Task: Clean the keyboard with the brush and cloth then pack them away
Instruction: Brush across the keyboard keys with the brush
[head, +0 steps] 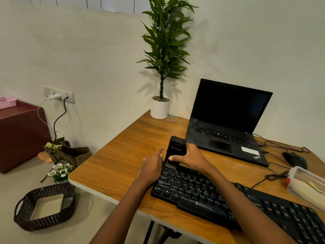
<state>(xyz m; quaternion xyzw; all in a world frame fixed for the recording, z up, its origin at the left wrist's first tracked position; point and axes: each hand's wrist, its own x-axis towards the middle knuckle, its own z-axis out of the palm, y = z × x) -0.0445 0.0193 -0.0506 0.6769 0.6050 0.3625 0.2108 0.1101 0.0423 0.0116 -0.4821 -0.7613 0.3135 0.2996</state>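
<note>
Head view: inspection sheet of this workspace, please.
Surface: wooden table, pale edge.
Job's things: brush stands bristles-down on the Zebronics keyboard, at its top-left corner; what seems a beige cloth lies in the clear box at right.
Clutter: open laptop, mouse, potted plant.
Grippers: right hand grips the brush; left hand, fingers straight, is at the keyboard's left end.
Cables: black leads run near the mouse.
Surroundings: wicker basket on the floor; wall socket with plugs.

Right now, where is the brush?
In the head view the brush stands at the far left corner of the keyboard, bristles down on the keys, gripped by the right hand, just in front of the laptop.
</note>
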